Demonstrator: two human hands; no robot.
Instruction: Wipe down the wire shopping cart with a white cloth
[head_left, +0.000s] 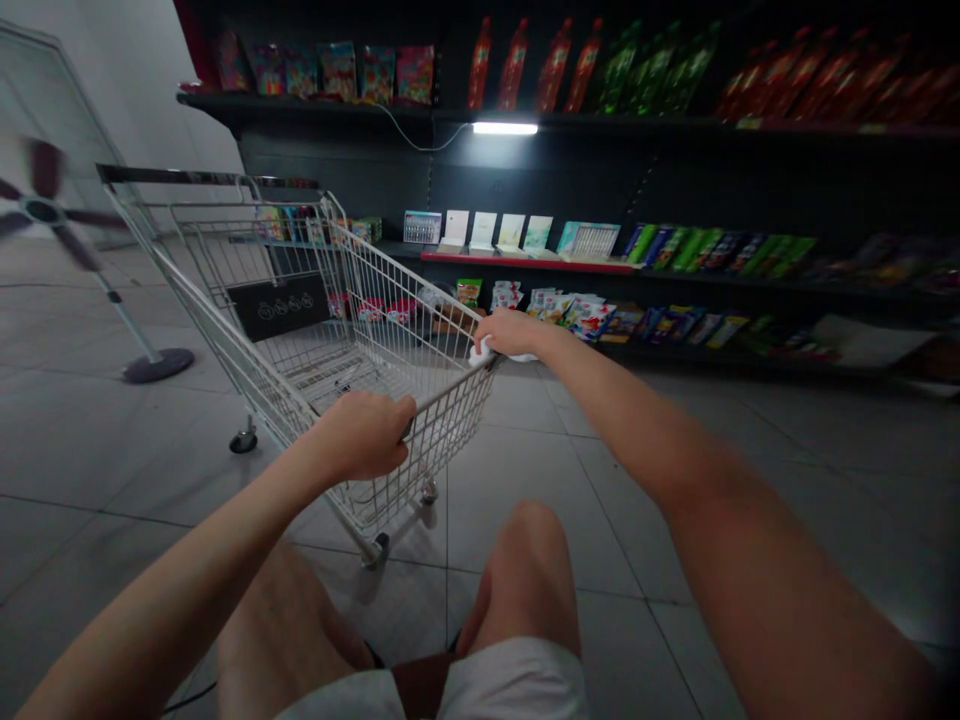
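Observation:
A metal wire shopping cart (450,430) stands in front of me at an angle, its near end toward my knees. My left hand (366,432) is closed around the top rim of that near end, toward the left. A small dark piece shows beside its fingers; I cannot tell what it is. At the right corner of the rim, my right hand (511,332) is closed on a white cloth (481,352) and presses it against the wire. Part of the cloth sticks out beneath the wrist. Inside, the basket shows its bare wire floor, and a dark sign (279,305) hangs at the far end.
Behind the cart runs a dark shelf unit (360,165) with bottles (555,65), snack packs (675,248) and boxes. A lit tube lamp (505,129) hangs under its upper shelf. On the left stands a pedestal fan (127,300). Grey tiles (525,450) cover the floor.

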